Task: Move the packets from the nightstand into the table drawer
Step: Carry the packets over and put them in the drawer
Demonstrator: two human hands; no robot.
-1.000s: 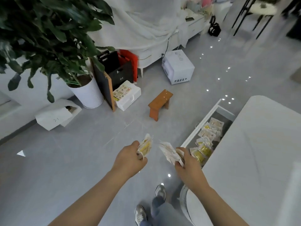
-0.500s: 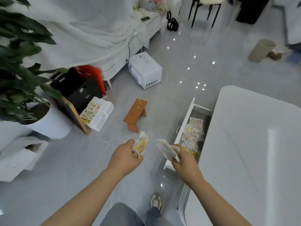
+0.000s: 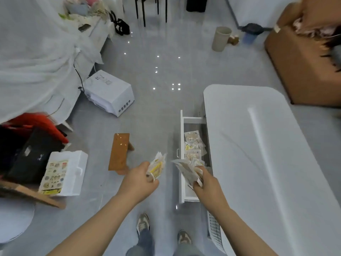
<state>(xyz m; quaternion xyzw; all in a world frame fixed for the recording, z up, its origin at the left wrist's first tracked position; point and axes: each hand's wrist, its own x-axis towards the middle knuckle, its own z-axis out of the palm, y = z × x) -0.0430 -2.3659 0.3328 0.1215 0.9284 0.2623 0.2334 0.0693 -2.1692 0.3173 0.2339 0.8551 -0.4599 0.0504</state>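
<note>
My left hand (image 3: 139, 182) grips a small bunch of yellow and white packets (image 3: 156, 166) over the floor, just left of the drawer. My right hand (image 3: 206, 183) holds another fan of pale packets (image 3: 185, 169) above the front end of the open white drawer (image 3: 182, 137). The drawer sticks out from the left side of the white table (image 3: 258, 145). Several packets (image 3: 193, 146) lie inside it. The nightstand is out of view.
A small wooden stool (image 3: 120, 150) stands on the grey floor left of the drawer. A white appliance (image 3: 110, 93), a white foam box (image 3: 64, 172), dark bags, a beige bin (image 3: 220, 38) and a brown box (image 3: 302, 71) stand around. My shoes (image 3: 143, 223) are below.
The view has swung to the right, away from the plant, and now faces the table and drawer squarely. Both hands with their packets have come closer to the drawer.
</note>
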